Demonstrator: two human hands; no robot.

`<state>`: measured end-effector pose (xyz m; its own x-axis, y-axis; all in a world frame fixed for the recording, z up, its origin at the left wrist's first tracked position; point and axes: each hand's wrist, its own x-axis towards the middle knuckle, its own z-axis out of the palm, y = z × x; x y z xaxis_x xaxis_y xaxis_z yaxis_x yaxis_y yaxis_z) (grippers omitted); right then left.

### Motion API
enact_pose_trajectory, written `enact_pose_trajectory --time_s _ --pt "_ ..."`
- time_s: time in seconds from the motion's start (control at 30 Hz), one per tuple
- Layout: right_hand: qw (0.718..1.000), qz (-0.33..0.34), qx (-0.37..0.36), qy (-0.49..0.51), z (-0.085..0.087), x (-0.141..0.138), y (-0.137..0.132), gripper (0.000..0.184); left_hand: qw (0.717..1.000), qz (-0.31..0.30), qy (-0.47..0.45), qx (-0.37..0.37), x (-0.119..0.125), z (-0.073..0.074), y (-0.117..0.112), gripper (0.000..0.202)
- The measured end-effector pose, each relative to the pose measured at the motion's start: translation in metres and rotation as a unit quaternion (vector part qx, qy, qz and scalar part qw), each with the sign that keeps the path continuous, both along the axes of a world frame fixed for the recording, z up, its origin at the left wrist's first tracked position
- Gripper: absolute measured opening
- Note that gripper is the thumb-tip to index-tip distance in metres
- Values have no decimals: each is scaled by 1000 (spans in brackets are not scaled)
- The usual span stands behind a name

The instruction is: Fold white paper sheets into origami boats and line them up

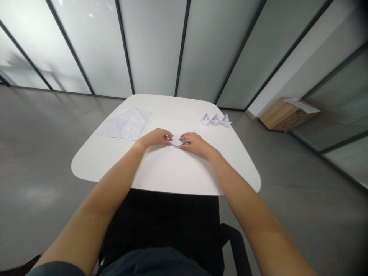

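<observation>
Frosted glass panels (pixel 152 46) stand well beyond the hands, and a wooden box (pixel 283 117) sits on the floor far off to the right of them. The hands are on a white table (pixel 169 109), with a creased sheet (pixel 124 123) lying just beyond and to the left of the left hand (pixel 155 138). Three paper boats (pixel 215 120) stand in a row beyond and to the right of the right hand (pixel 195 143).

The hands are close together, with the fingers of both on a small folded paper (pixel 177 140) between them. Whether they pinch it or only press it flat, I cannot tell. The paper should be very light and soft, apt to slide on the smooth table and crease under slight pressure. It looks best held lightly by its edges with the fingertips, pressing only along folds.
</observation>
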<state>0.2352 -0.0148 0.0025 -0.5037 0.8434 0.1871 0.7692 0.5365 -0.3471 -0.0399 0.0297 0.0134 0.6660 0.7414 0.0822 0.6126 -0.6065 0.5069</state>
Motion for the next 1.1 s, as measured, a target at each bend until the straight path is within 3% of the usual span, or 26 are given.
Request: enact_pose_trajectory --time_s 0.33,0.6,0.9,1.1 --pt "999 -18 15 23 6 2 -2 21 1000 12 -8 10 -4 -3 3 24" --pt "996 -66 46 38 -3 -5 2 25 998 26 -9 59 0 -5 1 32" --pt "991 -119 69 7 -5 -14 2 23 988 92 4 124 11 -6 -2 35" --pt "989 -130 65 14 -7 -15 3 20 986 106 -17 128 17 -9 -6 26"
